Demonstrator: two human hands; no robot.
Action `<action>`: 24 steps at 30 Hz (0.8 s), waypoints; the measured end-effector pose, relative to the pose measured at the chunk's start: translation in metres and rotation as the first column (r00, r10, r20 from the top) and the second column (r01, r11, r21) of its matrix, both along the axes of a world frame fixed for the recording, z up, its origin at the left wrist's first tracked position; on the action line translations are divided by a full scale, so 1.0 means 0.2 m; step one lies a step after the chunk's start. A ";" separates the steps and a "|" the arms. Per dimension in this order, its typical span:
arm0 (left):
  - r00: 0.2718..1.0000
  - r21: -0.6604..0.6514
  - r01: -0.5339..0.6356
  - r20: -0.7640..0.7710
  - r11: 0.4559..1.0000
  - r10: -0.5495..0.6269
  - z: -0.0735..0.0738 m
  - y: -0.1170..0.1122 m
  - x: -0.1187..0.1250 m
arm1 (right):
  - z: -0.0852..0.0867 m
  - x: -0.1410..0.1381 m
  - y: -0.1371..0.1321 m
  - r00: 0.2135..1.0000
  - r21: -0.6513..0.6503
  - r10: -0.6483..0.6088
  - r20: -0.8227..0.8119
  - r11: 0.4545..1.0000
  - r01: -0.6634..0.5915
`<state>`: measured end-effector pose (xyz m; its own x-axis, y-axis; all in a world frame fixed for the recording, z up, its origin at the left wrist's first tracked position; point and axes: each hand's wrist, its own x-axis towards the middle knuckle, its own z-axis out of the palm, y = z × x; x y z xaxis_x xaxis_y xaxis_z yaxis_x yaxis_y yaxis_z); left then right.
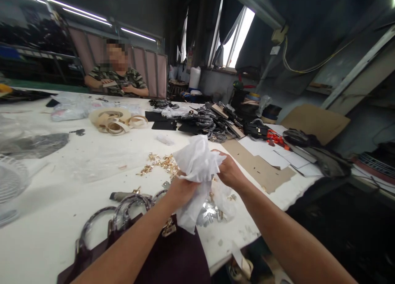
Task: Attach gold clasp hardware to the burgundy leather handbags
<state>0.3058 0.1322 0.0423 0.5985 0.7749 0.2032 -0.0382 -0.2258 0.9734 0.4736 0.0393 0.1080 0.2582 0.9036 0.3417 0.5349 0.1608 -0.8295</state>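
- Nearest the camera, a dark purple bag (173, 259) with wrapped handles (123, 208) lies on the tabletop (55, 210).
- Left hand (182, 189) is closed round white paper (197, 164), held up over the bag.
- Right hand (228, 171) pinches the paper's far edge.
- Gold fittings (160, 162) lie scattered just beyond.
- Judged step: bunching the paper; a next move would need both grips kept firm.
- Another person (119, 76) sits across.

Dim room, glaring window (239, 37), ceiling tube lights (77, 14), bright white table (61, 193), wide-angle bending at edges, mild blur
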 end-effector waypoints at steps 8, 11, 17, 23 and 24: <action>0.982 -0.297 0.029 0.189 0.954 0.029 0.01 0.04 0.16 | -0.36 0.35 -0.20 0.893 -0.211 -0.415 0.171 0.870 0.445; 0.967 -0.467 0.089 0.252 0.880 0.036 0.04 0.09 0.18 | -0.58 0.46 -0.28 0.842 -0.301 -0.472 0.262 0.789 0.536; 0.943 -0.546 0.100 0.319 0.832 0.095 0.09 0.12 0.21 | -0.72 0.53 -0.30 0.827 -0.320 -0.486 0.283 0.765 0.559; 0.905 -0.641 0.088 0.372 0.762 0.208 0.12 0.14 0.07 | -0.70 0.60 -0.31 0.861 -0.323 -0.462 0.213 0.798 0.508; 0.904 -0.645 0.057 0.357 0.762 0.234 0.12 0.14 0.05 | -0.70 0.60 -0.32 0.847 -0.306 -0.477 0.232 0.791 0.530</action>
